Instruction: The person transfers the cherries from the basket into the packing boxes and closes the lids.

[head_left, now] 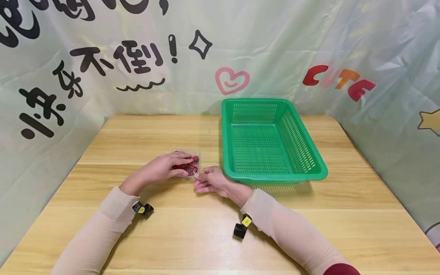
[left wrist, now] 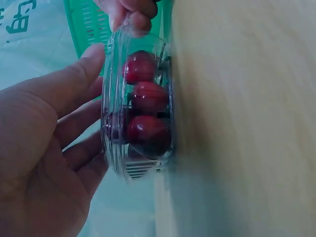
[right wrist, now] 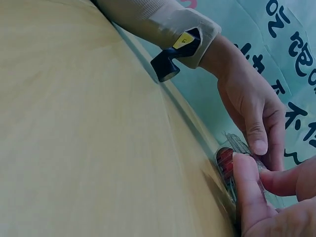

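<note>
A clear plastic box of round dark-red fruits stands on the table, its lid on. Across the lid lies my left hand, palm down with fingers nearly straight, touching the top; it covers part of the box in the head view. My right hand pinches the near right corner of the box between thumb and fingers. In the right wrist view the right thumb and fingers are at the box's edge, with the left hand just beyond. Whether the lid is fastened, I cannot tell.
A green perforated plastic basket stands to the right of the box, close behind my right forearm. The wooden table ends at a printed cloth backdrop at the back and sides. Each sleeve carries a small black camera.
</note>
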A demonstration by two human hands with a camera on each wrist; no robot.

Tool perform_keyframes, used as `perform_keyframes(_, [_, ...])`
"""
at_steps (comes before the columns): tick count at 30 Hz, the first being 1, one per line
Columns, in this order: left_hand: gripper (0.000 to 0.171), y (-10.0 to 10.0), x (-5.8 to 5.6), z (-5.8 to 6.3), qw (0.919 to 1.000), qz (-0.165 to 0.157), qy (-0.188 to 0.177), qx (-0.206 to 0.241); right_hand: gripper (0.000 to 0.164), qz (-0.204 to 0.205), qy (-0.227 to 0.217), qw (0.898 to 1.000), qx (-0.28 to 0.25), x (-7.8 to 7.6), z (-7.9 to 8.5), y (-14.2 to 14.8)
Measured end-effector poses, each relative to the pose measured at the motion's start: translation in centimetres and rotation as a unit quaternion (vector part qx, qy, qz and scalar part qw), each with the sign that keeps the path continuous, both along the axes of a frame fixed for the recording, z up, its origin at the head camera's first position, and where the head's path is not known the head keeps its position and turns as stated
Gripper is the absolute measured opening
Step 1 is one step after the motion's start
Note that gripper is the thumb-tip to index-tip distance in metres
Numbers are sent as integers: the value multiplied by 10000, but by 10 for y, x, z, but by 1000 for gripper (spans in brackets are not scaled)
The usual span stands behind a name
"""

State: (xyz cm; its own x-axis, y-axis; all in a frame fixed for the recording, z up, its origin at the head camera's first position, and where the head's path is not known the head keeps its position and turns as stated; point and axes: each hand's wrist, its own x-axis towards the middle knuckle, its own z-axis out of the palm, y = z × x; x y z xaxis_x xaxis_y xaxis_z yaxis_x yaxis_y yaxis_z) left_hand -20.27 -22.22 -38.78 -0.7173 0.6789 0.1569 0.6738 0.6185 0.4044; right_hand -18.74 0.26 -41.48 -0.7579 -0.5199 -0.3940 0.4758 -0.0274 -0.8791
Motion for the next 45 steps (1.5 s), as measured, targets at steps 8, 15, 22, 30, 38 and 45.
perform_keyframes(8, [48, -3, 1, -1, 10000, 13, 5, 22, 39, 172, 71, 9994, 295, 0, 0, -2])
perform_keyframes(15, [48, 1, 2, 0, 9999, -28, 124, -30, 34, -54, 113, 9993, 363, 2, 0, -7])
perform_keyframes(22, [50, 5, 6, -2, 9998, 43, 196, -92, 42, -214, -86, 9994, 275, 3, 0, -5])
perform_keyframes(30, [52, 3, 4, -1, 9995, -20, 276, -164, 34, -350, 275, 9985, 316, 3, 0, -9])
perform_keyframes(38, [54, 2, 1, -7, 9993, 11, 280, -233, 30, -273, 520, 9961, 655, 4, -2, -5])
perform_keyframes(45, [49, 1, -5, -9, 9975, 99, 579, -395, 19, -152, 1225, 9869, 1039, 8, 1, 0])
